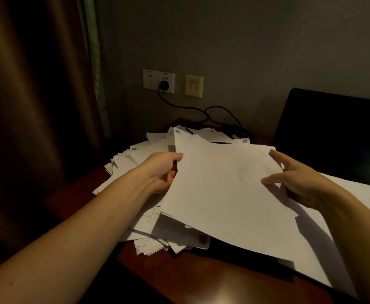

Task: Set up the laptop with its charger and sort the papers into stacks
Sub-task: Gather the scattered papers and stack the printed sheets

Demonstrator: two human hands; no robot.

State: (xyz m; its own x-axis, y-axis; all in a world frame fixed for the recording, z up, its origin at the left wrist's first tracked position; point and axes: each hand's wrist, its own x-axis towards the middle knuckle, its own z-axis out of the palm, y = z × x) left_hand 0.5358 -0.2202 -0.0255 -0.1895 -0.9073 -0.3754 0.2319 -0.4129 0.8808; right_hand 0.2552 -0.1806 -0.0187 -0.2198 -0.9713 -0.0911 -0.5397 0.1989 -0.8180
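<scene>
The left hand [164, 170] and right hand [296, 178] hold a blank sheet [228, 194] between them, lifted and tilted above the worktop [201, 284]. The left hand grips the sheet's left edge, thumb on top and fingers curled beneath. The right hand pinches the right edge, thumb pressing the face and the other fingers [278, 155] reaching to the far corner.

Under the sheet's left half lies a loose pile of papers [140, 154], its edges fanned and uneven, some corners reaching close to the worktop's left rim. To the right, a flatter white stack [355, 207] lies across the dark surface in front of the laptop [333, 132], whose dark screen stands upright against the wall [245, 51]. Whether that stack covers the keyboard I cannot tell.

The plug [163, 85] sits in the wall socket [151, 81], and its cable [201, 109] loops down to the charger brick [236, 130], which rests at the back edge just behind the pile. A switch plate [193, 86] is beside the socket.

Bare worktop shows along the near edge, below both paper heaps, and in a narrow strip left of the pile, next to the curtain [26, 106]. The back strip by the wall is crowded with cable and paper corners.
</scene>
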